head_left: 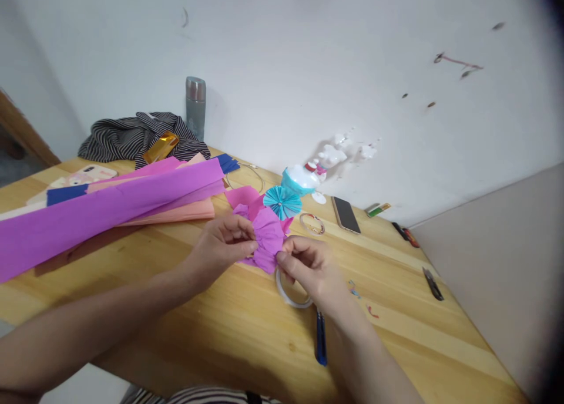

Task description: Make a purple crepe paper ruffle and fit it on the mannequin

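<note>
Between my two hands is a ruffled purple crepe paper flower (268,239), gathered into folds toward its middle. My left hand (227,239) pinches its left edge between thumb and fingers. On the opposite side, my right hand (304,260) is closed on the lower right edge. A white roll of tape (293,301) lies on the table under my right hand, which covers part of it. Just beyond the flower sits a pleated blue paper rosette (282,202), with pink paper (242,197) beside it.
Long purple crepe paper (132,201) stretches over the table's left side. A thermos (195,107) stands by striped cloth (132,135) at the back. A phone (346,214), a bracelet (312,223) and a box cutter (433,283) lie rightward; a blue-handled tool (321,339) lies near my right wrist.
</note>
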A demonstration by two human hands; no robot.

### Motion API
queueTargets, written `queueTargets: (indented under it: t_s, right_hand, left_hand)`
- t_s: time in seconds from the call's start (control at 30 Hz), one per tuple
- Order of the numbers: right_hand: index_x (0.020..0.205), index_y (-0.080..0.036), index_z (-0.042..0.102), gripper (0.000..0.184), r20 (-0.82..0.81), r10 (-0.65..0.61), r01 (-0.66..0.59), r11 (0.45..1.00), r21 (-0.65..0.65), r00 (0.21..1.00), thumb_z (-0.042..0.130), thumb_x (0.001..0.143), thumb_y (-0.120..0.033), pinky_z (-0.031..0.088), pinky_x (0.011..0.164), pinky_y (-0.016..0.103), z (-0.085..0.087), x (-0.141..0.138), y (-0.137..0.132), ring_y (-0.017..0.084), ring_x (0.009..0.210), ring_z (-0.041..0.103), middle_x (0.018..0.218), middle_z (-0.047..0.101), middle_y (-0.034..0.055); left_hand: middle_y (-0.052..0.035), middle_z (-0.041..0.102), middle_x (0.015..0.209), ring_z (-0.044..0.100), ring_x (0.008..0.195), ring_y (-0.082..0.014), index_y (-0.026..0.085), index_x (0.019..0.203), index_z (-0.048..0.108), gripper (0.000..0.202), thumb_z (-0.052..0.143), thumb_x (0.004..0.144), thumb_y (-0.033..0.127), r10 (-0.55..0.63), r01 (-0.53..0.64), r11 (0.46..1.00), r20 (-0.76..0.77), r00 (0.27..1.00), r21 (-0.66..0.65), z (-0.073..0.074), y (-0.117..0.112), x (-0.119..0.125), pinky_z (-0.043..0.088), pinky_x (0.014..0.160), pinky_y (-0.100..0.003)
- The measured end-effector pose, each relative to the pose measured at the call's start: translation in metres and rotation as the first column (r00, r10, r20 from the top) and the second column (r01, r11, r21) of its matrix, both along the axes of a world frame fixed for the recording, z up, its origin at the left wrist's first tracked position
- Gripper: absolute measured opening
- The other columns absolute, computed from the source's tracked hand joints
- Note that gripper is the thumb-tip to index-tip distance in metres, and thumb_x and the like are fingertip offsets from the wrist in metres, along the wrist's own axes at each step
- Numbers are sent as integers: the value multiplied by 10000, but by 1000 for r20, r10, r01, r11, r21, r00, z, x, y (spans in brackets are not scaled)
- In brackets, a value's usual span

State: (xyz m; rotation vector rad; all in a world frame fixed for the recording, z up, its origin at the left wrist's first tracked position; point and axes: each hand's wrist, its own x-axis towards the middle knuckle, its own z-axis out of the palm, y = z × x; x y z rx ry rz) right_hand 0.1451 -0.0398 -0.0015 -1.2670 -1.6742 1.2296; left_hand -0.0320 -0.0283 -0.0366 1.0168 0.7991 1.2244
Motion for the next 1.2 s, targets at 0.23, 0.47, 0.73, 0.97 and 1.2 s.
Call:
queueTargets:
  t_s: [0.23,0.47,0.73,0.97,1.2]
  right_hand:
    - [614,-182,533,330,44,17,-21,997,75,999,621,744,-472,332,474,248,-2,2,1,116,491,440,532,480,-15]
    - [517,-208,443,210,38,19,-17,999,-31,999,554,676,-288,275,432,234,-14,-3,6,88,414,362,443,437,-42]
    - [563,-215,436,297,-24,-45,47,995,84,999,651,710,-358,334,452,243,-13,-5,4,110,465,436,513,461,-36]
    - [540,-200,502,247,-32,-75,77,993,86,997,666,694,-304,314,432,236,-12,-5,3,97,424,416,461,460,-45]
    - [597,-190,560,177,-35,-64,67,994,89,997,667,697,-290,339,447,240,-3,-3,0,107,447,445,499,494,-34]
  left_hand:
    - [13,617,622,551,600,-100,120,707,608,155,711,600,164,-9,9,1000,-89,996,3,8,2,-3,444,610,-236]
    - [44,574,559,517,540,-74,132,653,588,107,666,580,141,-55,54,999,-154,987,-11,14,2,-4,399,534,-193]
    - [31,608,590,549,572,-79,129,652,604,112,681,571,114,-62,60,998,-138,988,-21,16,0,-4,418,563,-192]
    - [30,593,564,531,529,-83,128,678,619,147,735,608,185,-116,114,992,-25,993,-59,10,2,-5,443,557,-216]
    - [30,599,554,533,511,-80,126,669,619,143,740,608,171,-113,112,992,-5,994,-56,6,3,-5,456,546,-213]
